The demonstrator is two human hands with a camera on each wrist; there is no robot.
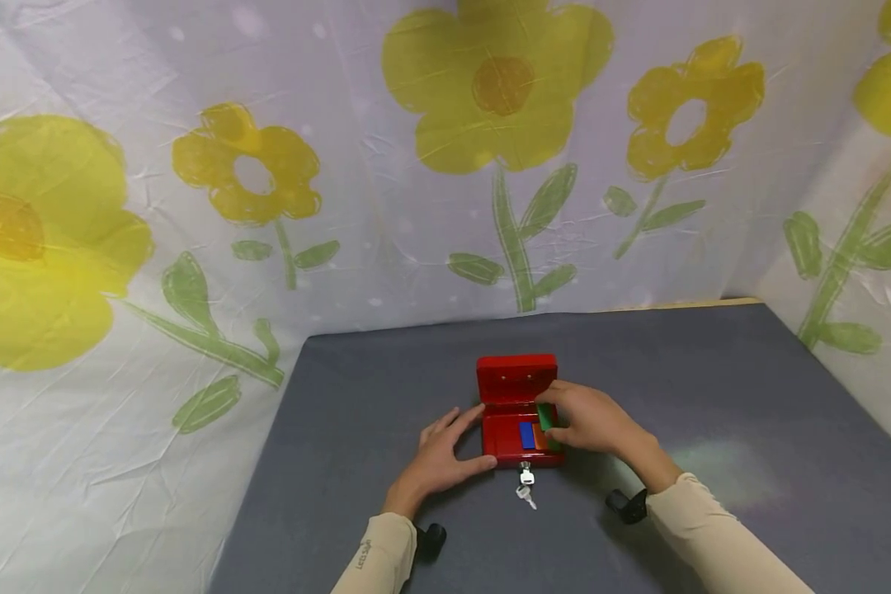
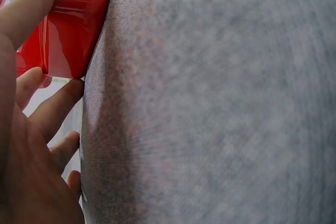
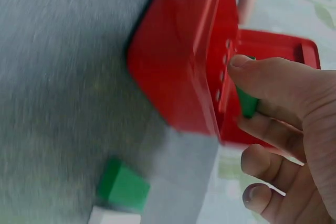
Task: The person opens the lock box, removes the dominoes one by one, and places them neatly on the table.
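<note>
A red cash box [image 1: 506,439] stands on the dark table with its lid [image 1: 516,379] raised. Two keys [image 1: 525,487] hang at the lock on its front. A blue block [image 1: 527,435] and an orange block [image 1: 539,437] lie side by side inside. My right hand [image 1: 590,417] pinches a green block [image 3: 247,100] between thumb and fingers, over the right part of the box. At the box's left side is my left hand [image 1: 445,462], fingers spread, with the thumb near the front corner and the index finger near the hinge end.
On the table beside the box, the right wrist view shows another green block [image 3: 123,186] and a white block [image 3: 113,216]. The grey table [image 1: 386,371] ends at a hanging cloth [image 1: 401,272] with yellow flowers. Black wrist straps [image 1: 627,505] sit at both sleeves.
</note>
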